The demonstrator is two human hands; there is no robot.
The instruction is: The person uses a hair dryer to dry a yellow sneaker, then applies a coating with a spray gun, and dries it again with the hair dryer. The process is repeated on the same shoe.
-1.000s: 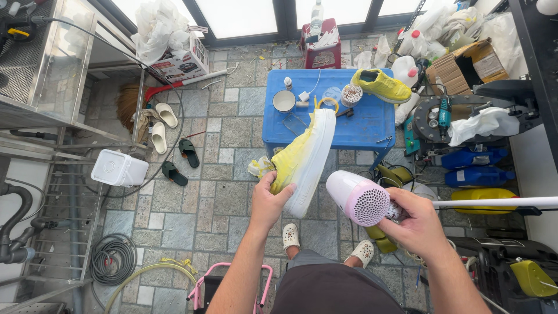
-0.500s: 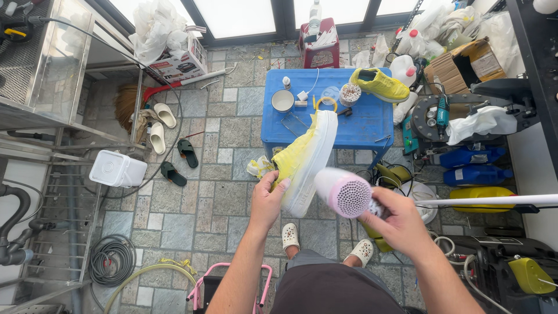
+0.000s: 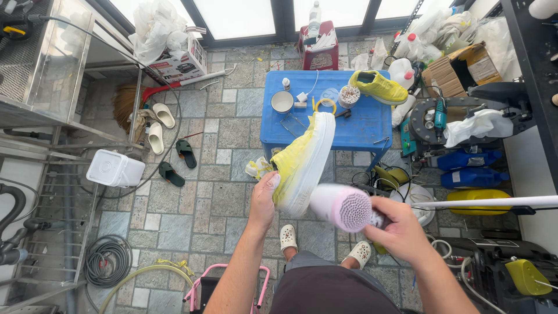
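Your left hand [image 3: 264, 200] grips the yellow sneaker with the thick white sole [image 3: 302, 163] at its heel, holding it up in front of the blue plastic tabletop [image 3: 360, 125]. Your right hand [image 3: 401, 229] is closed around the pink hair dryer [image 3: 343, 207], just beside the sole. The drying looks half done: the second yellow sneaker [image 3: 381, 86] waits on the tabletop.

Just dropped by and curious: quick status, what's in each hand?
Left hand grips yellow sneaker, sole toward the dryer. Right hand holds pink hair dryer, close beside the shoe. Nothing between them.
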